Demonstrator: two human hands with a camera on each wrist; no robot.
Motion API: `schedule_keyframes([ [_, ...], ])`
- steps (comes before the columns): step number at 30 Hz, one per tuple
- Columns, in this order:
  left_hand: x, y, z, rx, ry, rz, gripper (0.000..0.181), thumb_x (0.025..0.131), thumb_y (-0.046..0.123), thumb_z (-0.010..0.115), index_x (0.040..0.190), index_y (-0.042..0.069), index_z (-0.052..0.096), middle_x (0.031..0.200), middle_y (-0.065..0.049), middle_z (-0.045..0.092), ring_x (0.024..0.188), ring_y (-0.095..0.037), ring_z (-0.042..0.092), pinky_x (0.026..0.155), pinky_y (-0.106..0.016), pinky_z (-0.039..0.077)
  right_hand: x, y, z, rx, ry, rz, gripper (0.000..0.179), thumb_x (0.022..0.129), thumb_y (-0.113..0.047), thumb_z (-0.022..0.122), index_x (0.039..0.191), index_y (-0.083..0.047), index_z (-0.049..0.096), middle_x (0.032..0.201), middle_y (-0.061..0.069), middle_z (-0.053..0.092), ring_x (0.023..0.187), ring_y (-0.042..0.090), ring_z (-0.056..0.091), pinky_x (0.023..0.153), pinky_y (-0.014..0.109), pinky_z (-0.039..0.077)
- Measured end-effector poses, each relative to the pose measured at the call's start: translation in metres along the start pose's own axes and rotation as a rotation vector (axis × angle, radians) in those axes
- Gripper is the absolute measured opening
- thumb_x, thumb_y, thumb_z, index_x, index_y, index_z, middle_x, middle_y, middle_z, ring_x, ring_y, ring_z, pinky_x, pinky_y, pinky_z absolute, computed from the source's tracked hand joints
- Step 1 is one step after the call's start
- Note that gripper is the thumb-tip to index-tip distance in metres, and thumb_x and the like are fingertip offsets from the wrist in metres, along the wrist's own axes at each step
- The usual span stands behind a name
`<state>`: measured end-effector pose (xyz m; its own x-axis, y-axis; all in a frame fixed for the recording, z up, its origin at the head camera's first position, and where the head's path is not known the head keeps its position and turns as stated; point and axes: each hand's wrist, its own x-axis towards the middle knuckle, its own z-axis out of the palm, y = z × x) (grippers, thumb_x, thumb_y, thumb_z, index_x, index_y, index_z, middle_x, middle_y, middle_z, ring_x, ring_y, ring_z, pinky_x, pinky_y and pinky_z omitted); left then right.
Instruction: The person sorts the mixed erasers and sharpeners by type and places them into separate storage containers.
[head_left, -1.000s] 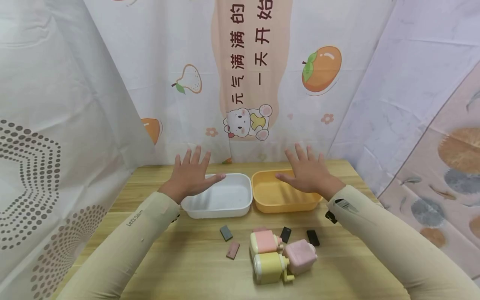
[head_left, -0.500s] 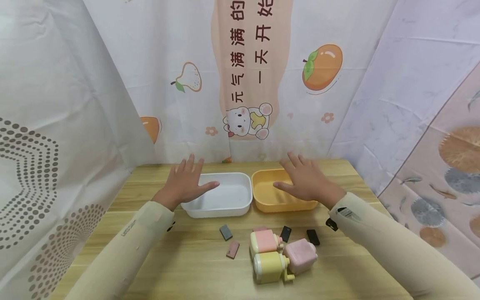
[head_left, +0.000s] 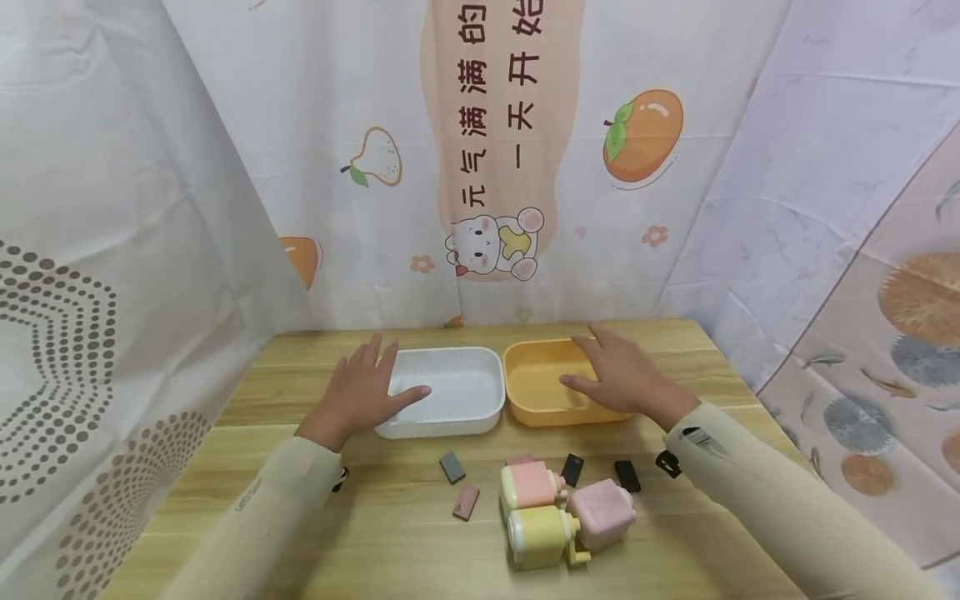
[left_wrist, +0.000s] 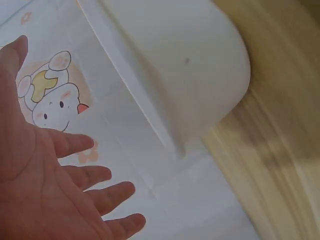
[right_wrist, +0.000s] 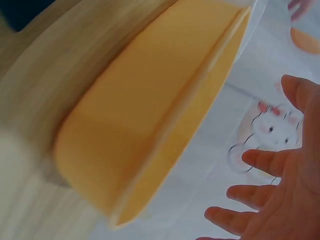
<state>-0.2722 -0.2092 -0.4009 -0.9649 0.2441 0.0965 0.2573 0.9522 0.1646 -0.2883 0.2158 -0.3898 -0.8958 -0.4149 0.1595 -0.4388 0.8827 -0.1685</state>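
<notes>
My left hand (head_left: 358, 392) hovers at the left end of a white plastic tray (head_left: 441, 429), fingers extended and thumb apart. In the left wrist view the palm faces the tray, clear of its wall, and holds nothing. At the right end of an orange plastic tray (head_left: 566, 415) is my right hand (head_left: 622, 373), also with extended, spread fingers and nothing in them. The trays stand side by side. Nearer me sit a yellow hand-crank pencil sharpener (head_left: 538, 540), a coral-and-cream one (head_left: 529, 487) and a pink one (head_left: 602, 512), close together.
Small flat blocks lie around the sharpeners: grey (head_left: 452, 467), pink (head_left: 466, 502), black (head_left: 572, 470) and another black (head_left: 627, 476). A pinkish piece (head_left: 520, 458) is partly hidden behind the coral sharpener. Printed curtains (head_left: 360, 250) enclose the wooden table (head_left: 390, 533).
Both hands have come down lower and a little nearer me. The left has shifted left and the right slightly right. Trays, sharpeners and blocks have stayed put.
</notes>
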Motion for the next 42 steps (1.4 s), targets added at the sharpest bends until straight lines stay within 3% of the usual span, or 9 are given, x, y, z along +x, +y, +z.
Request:
schedule_keyframes([
  [8, -0.016, 0.013, 0.02, -0.053, 0.128, 0.08, 0.097, 0.09, 0.077, 0.057, 0.153, 0.003, 0.047, 0.164, -0.024, 0.034, 0.149, -0.045, 0.037, 0.116, -0.068, 0.033, -0.007, 0.038, 0.016, 0.16, -0.013, 0.061, 0.088, 0.101, -0.065, 0.052, 0.158, -0.001, 0.036, 0.168, 0.03, 0.019, 0.151, 0.052, 0.025, 0.119, 0.069, 0.025],
  [15, -0.028, 0.039, 0.027, -0.11, 0.2, 0.153, 0.083, 0.09, 0.067, 0.066, 0.146, 0.007, 0.056, 0.159, -0.017, 0.046, 0.144, -0.038, 0.046, 0.113, -0.063, 0.039, -0.009, 0.055, 0.031, 0.28, -0.007, 0.099, 0.088, 0.102, -0.064, 0.05, 0.162, -0.002, 0.029, 0.17, 0.028, 0.012, 0.154, 0.052, 0.016, 0.119, 0.072, 0.019],
  [23, -0.042, 0.075, 0.034, -0.172, 0.275, 0.368, 0.062, 0.088, 0.049, 0.078, 0.135, 0.01, 0.065, 0.137, -0.007, 0.065, 0.124, -0.031, 0.059, 0.096, -0.053, 0.05, -0.013, 0.069, 0.051, 0.391, 0.022, 0.14, 0.085, 0.104, -0.058, 0.052, 0.164, -0.006, 0.024, 0.171, 0.027, 0.008, 0.155, 0.053, 0.013, 0.119, 0.073, 0.016],
  [30, -0.051, 0.097, 0.04, -0.206, 0.228, 0.469, 0.058, 0.09, 0.051, 0.075, 0.135, 0.017, 0.065, 0.129, 0.003, 0.068, 0.116, -0.02, 0.064, 0.093, -0.044, 0.053, -0.016, 0.076, 0.063, 0.462, 0.038, 0.159, 0.084, 0.104, -0.056, 0.054, 0.165, -0.009, 0.022, 0.173, 0.023, 0.007, 0.155, 0.052, 0.013, 0.118, 0.074, 0.016],
  [35, -0.055, 0.107, 0.044, -0.278, 0.139, 0.537, 0.057, 0.093, 0.053, 0.072, 0.138, 0.019, 0.064, 0.132, 0.005, 0.067, 0.115, -0.013, 0.065, 0.096, -0.04, 0.055, -0.02, 0.079, 0.065, 0.474, 0.054, 0.181, 0.083, 0.104, -0.054, 0.055, 0.165, -0.009, 0.022, 0.173, 0.02, 0.008, 0.155, 0.052, 0.015, 0.118, 0.074, 0.017],
  [38, -0.056, 0.111, 0.046, -0.301, 0.07, 0.57, 0.057, 0.094, 0.054, 0.07, 0.14, 0.021, 0.062, 0.135, 0.007, 0.065, 0.122, -0.012, 0.063, 0.102, -0.04, 0.053, -0.023, 0.08, 0.065, 0.48, 0.057, 0.186, 0.083, 0.104, -0.052, 0.057, 0.165, -0.009, 0.022, 0.173, 0.019, 0.009, 0.155, 0.052, 0.015, 0.118, 0.074, 0.018],
  [42, -0.056, 0.113, 0.049, -0.301, 0.046, 0.618, 0.052, 0.094, 0.053, 0.071, 0.138, 0.026, 0.064, 0.136, 0.012, 0.064, 0.128, -0.01, 0.06, 0.105, -0.038, 0.051, -0.024, 0.08, 0.064, 0.498, 0.047, 0.18, 0.085, 0.103, -0.052, 0.059, 0.166, -0.009, 0.02, 0.173, 0.02, 0.008, 0.155, 0.053, 0.014, 0.117, 0.075, 0.017],
])
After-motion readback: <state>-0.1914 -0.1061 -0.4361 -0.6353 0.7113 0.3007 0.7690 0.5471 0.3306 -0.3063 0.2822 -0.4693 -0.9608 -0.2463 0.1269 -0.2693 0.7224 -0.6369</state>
